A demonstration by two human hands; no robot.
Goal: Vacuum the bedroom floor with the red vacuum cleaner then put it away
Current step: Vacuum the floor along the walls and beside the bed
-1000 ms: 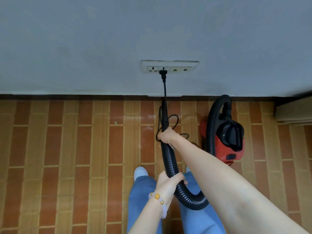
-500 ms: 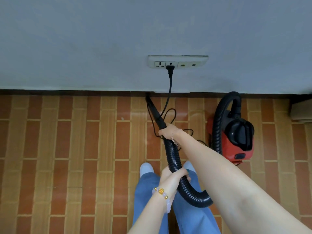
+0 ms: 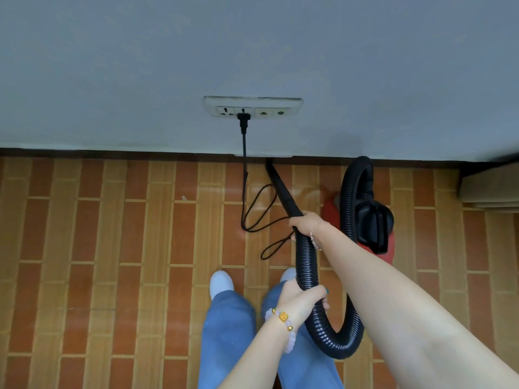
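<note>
Vacuuming step, by the look of it: working the foot of the grey wall [image 3: 252, 51], on tile-patterned floor [image 3: 112, 248] with open room leftward. Red vacuum cleaner [image 3: 372, 227] parked near the wall to the right, close to a pale furniture edge [image 3: 490, 189]. Left hand [image 3: 302, 297] curled round the ribbed hose [image 3: 307, 265]; right hand [image 3: 302, 221] gripping it below the nozzle [image 3: 282, 189], tip at the skirting. Next, probably: sweep sideways, steering clear of the looped cord [image 3: 243, 178] and plug [image 3: 243, 122].
</note>
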